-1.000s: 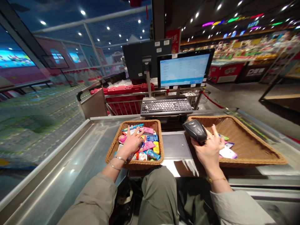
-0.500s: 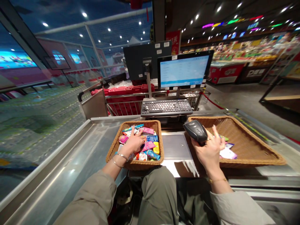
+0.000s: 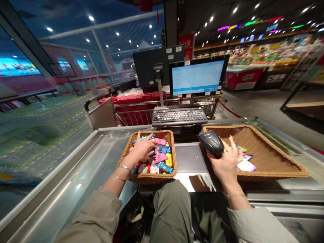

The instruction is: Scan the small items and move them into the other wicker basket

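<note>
My left hand (image 3: 142, 149) hovers over the left wicker basket (image 3: 173, 141), fingers spread, with no item visible in its grasp. That basket is packed with small colourful packages, among them a pink packet (image 3: 159, 158), a yellow pack (image 3: 168, 160) and a blue tube-like item (image 3: 165, 167). Part of the pile is hidden under the hand. In my right hand (image 3: 226, 162) is a black barcode scanner (image 3: 211, 141), its head pointing up and to the left. Behind that hand, a longer wicker basket (image 3: 275, 153) holds a few packets (image 3: 246, 165) near its left end.
Between the baskets lies a flat grey panel (image 3: 189, 158) in the counter. A keyboard (image 3: 179, 115) and a lit monitor (image 3: 198, 77) stand behind it. The metal counter (image 3: 83, 168) extends left. Beyond are a cart with red crates (image 3: 136, 98) and bottle stacks (image 3: 50, 128).
My left hand has shifted left and up slightly over the basket, uncovering some packages at the front. My right hand with the scanner stays in place.
</note>
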### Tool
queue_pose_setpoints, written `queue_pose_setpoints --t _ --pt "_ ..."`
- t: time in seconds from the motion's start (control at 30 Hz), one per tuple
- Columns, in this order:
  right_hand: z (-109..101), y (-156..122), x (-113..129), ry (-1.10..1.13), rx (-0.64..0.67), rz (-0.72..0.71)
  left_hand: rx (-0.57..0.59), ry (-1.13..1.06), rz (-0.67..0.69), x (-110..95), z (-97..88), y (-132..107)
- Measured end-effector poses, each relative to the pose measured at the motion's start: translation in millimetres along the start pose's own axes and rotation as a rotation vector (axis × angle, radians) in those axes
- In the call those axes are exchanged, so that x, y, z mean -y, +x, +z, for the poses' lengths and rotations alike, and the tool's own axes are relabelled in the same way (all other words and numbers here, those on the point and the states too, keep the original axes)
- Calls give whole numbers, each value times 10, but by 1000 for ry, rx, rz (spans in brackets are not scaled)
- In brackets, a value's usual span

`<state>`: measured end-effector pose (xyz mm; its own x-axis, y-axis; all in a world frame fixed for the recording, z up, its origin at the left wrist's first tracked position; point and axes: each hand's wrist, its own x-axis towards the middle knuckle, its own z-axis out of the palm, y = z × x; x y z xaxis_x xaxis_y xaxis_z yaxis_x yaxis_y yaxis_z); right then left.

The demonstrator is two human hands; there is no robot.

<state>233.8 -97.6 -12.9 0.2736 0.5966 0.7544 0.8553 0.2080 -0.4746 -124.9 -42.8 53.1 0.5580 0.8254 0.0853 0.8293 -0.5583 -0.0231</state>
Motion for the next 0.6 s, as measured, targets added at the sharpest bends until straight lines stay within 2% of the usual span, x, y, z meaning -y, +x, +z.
queue_pose_setpoints --t 0.1,0.17,0.37,0.43,0.53,0.6 --pt "4 -7 -13 1 -9 -16 -106 -123 -65 88 -155 14" --pt "8 -9 -20 6 -20 -26 -183 -213 -102 160 -195 15" --pt "11 -13 -17 18 -17 -4 -339 -481 -183 324 -69 -53" --pt "7 -13 -16 15 -8 5 -284 -499 -204 382 4 -111" --pt "3 -12 -17 15 -6 2 -119 -458 -256 508 100 -233" --pt "3 -12 -17 15 -5 -2 -59 -399 -295 613 150 -325"
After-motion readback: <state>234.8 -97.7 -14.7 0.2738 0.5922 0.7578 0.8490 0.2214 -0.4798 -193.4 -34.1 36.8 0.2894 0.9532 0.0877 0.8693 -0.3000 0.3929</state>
